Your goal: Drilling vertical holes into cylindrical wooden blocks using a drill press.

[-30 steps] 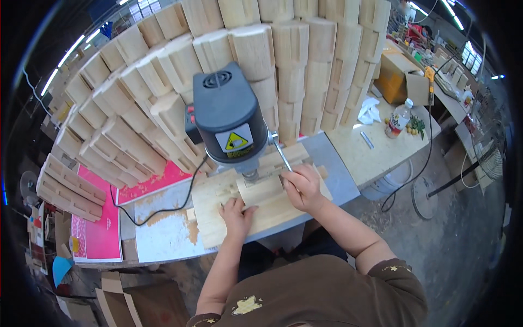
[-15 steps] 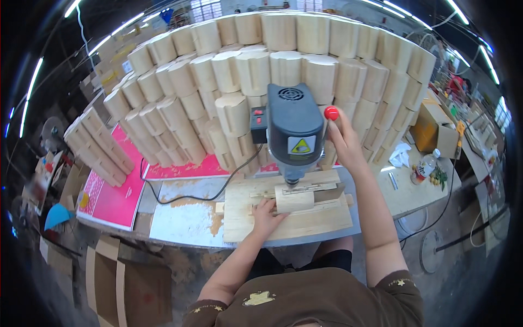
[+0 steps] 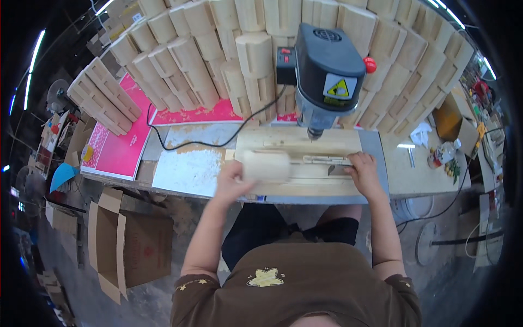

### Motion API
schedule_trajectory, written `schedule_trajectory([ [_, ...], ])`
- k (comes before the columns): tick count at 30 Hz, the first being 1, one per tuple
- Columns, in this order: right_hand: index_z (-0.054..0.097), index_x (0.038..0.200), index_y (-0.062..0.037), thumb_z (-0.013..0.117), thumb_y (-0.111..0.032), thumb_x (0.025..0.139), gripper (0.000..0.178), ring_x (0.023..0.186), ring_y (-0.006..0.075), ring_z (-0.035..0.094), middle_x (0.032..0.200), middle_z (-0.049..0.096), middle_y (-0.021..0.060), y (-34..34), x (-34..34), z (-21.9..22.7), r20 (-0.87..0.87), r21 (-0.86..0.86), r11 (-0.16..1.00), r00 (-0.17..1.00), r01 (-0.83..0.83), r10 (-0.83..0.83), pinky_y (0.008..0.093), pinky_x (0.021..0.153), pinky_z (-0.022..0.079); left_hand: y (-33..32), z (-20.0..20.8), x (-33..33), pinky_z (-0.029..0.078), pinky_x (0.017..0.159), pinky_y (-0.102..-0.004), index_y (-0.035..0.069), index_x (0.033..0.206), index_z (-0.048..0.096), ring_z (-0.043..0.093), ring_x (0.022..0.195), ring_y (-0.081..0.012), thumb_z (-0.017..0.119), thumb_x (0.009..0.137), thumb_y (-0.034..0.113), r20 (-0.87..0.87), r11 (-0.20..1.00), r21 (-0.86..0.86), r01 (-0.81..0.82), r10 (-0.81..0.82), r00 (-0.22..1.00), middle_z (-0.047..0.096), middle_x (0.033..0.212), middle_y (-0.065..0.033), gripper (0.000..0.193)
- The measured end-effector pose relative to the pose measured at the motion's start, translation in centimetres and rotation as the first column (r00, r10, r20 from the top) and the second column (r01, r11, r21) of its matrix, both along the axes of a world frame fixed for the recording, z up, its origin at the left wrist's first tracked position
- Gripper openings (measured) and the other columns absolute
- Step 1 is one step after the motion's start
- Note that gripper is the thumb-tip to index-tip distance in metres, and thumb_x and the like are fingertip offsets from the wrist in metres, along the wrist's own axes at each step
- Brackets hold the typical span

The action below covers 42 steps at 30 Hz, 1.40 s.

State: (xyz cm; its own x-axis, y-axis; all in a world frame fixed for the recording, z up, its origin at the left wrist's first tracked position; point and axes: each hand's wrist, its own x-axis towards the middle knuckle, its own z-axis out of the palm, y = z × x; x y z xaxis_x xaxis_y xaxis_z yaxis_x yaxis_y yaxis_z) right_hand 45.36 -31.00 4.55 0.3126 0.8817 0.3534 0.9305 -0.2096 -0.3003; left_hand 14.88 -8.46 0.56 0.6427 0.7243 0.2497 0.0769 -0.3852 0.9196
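My left hand (image 3: 231,181) grips one end of a pale wooden cylinder block (image 3: 267,167), smeared by motion, above the left part of a flat wooden jig (image 3: 321,188). At the jig's right side my right hand (image 3: 365,173) has its fingers curled on the end of a narrow bar (image 3: 327,159) with a metal look. A small dark metal plate (image 3: 339,170) sits just below that bar. Behind the jig stands a grey drill press (image 3: 332,60), its chuck (image 3: 315,132) raised over the board and its red handle knob (image 3: 370,65) untouched.
Tall stacks of grooved wooden blocks (image 3: 256,57) wall off the back. A black cable (image 3: 218,145) loops across the table's left side. On the right are a plastic bottle (image 3: 444,155), a white cloth (image 3: 420,134) and a cardboard box (image 3: 455,117). An open carton (image 3: 144,248) stands at lower left.
My right hand has left the red knob and come down to the bar on the jig. The wooden block has moved left from under the chuck, in my left hand.
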Motion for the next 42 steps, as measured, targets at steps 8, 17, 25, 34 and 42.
schedule_trajectory([
  [8, 0.059, 0.099, -0.0072, 0.067, -0.013, 0.072, 0.029, 0.093, 0.0311, 0.051, 0.093, 0.056, 0.0099, 0.9, -1.7, 0.6, -0.030, 0.083, 0.994, 0.997, -0.067, 0.070, 0.0417, 0.082, 0.038, -0.9, 4.8, 0.7, 0.037, 0.045, -0.0214, -0.002, 0.077, 0.063, 0.051, 0.051, -0.0078, 0.072, 0.077, 0.030, -0.104, 0.727, -0.668, -0.161, 0.123, 0.987, 0.061, 0.067, -0.0037, 0.033],
  [17, 0.058, 0.099, -0.0060, 0.069, -0.011, 0.071, 0.030, 0.090, 0.0317, 0.051, 0.091, 0.057, 0.0097, 0.4, -1.8, 0.7, -0.077, 0.053, 0.996, 0.994, -0.072, 0.076, 0.0394, 0.081, 0.040, -3.9, 2.4, 5.7, 0.035, 0.043, -0.0206, 0.001, 0.070, 0.061, 0.046, 0.047, -0.0065, 0.074, 0.077, 0.036, -0.119, 0.735, -0.661, -0.153, 0.098, 0.988, 0.055, 0.060, -0.0018, 0.038],
  [25, 0.061, 0.097, -0.0069, 0.071, -0.011, 0.068, 0.031, 0.093, 0.0318, 0.052, 0.092, 0.059, 0.0092, 0.1, -1.3, -0.1, -0.028, 0.139, 0.990, 0.999, -0.032, 0.037, 0.0453, 0.086, 0.038, -8.2, 1.2, 8.2, 0.045, 0.069, -0.0228, 0.001, 0.094, 0.057, 0.054, 0.080, -0.0089, 0.076, 0.075, 0.020, 0.138, 0.820, -0.572, 0.030, 0.060, 0.989, 0.059, 0.089, -0.0040, 0.033],
  [34, 0.063, 0.101, -0.0072, 0.072, -0.010, 0.067, 0.036, 0.091, 0.0306, 0.054, 0.095, 0.061, 0.0091, 3.4, 0.9, -0.6, -0.106, 0.168, 0.982, 0.992, 0.085, -0.068, 0.0409, 0.082, 0.042, -6.7, -1.1, 9.8, 0.047, 0.085, -0.0355, -0.003, 0.116, 0.054, 0.057, 0.097, -0.0300, 0.081, 0.061, 0.012, 0.038, 0.896, 0.436, -0.088, 0.079, 0.996, 0.058, 0.107, -0.0150, 0.063],
  [42, 0.061, 0.108, -0.0065, 0.070, -0.008, 0.072, 0.038, 0.103, 0.0285, 0.054, 0.102, 0.061, 0.0089, 6.0, -0.5, -1.2, -0.175, 0.203, 0.979, 0.984, 0.024, 0.013, 0.0436, 0.098, 0.038, -2.8, -2.7, 8.9, 0.039, 0.083, -0.0371, 0.009, 0.105, 0.064, 0.053, 0.094, -0.0254, 0.082, 0.058, 0.020, -0.142, 0.878, 0.457, -0.142, 0.230, 0.963, 0.059, 0.096, -0.0070, 0.052],
])
